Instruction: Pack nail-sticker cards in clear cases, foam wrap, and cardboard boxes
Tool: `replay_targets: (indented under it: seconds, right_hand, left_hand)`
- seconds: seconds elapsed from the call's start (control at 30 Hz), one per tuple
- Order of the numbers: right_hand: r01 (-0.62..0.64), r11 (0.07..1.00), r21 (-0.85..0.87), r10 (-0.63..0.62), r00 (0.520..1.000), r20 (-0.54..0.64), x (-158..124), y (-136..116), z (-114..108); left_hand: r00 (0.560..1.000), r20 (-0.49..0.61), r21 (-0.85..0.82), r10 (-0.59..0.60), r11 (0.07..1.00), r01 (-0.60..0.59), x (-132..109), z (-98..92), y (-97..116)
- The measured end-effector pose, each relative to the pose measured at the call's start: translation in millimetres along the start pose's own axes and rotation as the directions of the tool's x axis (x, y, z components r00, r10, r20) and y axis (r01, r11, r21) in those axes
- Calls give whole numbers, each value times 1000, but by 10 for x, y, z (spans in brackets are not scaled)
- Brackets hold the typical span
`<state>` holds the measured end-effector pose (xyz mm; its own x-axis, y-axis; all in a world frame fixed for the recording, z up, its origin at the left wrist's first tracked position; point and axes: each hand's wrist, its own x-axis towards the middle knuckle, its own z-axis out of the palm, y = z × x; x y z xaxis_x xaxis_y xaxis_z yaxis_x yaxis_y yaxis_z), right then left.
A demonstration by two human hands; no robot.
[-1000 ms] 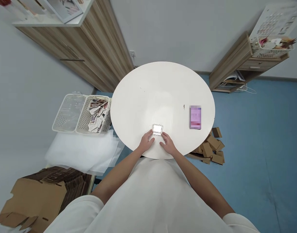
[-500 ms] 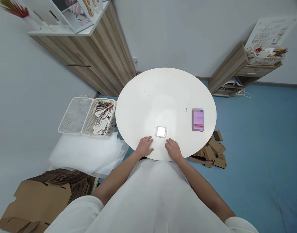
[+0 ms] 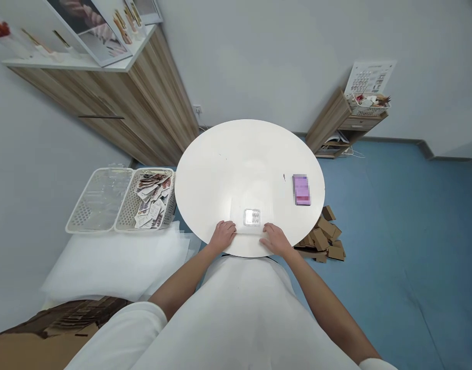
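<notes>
White table (image 3: pixel 249 154) at centre of frame. Translucent sheet (image 3: pixel 239 213) on its lower middle. From my remote view, left hand (image 3: pixel 222 236) and right hand (image 3: pixel 276 239) flank the sheet's lower corners, fingertips at the edges; pinching or merely resting, I cannot tell. Clear case (image 3: pixel 252 217) within the sheet's outline, over or under uncertain. I judge the step as positioning the sheet; next calls for even edge control.

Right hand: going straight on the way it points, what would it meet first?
The fingers of the right hand seem to be at the sheet; straight on, the case probably comes first, though depth is unclear.
</notes>
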<state>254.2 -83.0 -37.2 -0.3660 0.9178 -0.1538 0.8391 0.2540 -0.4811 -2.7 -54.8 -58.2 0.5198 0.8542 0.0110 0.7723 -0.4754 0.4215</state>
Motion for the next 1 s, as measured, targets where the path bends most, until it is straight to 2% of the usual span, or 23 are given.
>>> replay_targets:
  seconds: [0.1, 0.17, 0.33, 0.47, 0.6, 0.7, 0.83, 0.9, 1.0]
  right_hand:
    - [-3, 999, -37, 2, 999, -37, -83, 71, 42]
    - [-41, 999, 7, 41, 999, -35, -66, 117, 37]
    - [-245, 951, 187, 250, 968, -3, 112, 173, -127]
    - [-385, 908, 167, 388, 921, 17, 267, 163, -238]
    - [-496, 861, 118, 496, 868, 29, 411, 144, -221]
    - [-549, 830, 96, 549, 835, 31, 506, 143, -164]
    - [-606, 792, 71, 606, 795, 22, 592, 141, -85]
    - [-615, 788, 36, 615, 789, 17, 609, 133, -51]
    - [-583, 812, -43, 583, 812, 1, 608, 121, -10]
  left_hand:
    - [1000, 10, -93, 17, 996, -16, -35, -22, -48]
    - [999, 45, -159, -5, 987, 12, -21, -67, -67]
    - [969, 135, -282, -206, 930, 237, 143, -218, -74]
    - [931, 150, -339, -332, 868, 364, 324, -273, -80]
    - [880, 147, -361, -452, 803, 473, 465, -247, -124]
    - [844, 162, -331, -511, 778, 534, 539, -210, -154]
    - [796, 176, -194, -580, 772, 605, 618, -170, -137]
    - [798, 173, -106, -577, 795, 598, 643, -154, -109]
    - [835, 138, 16, -533, 844, 537, 653, -132, -69]
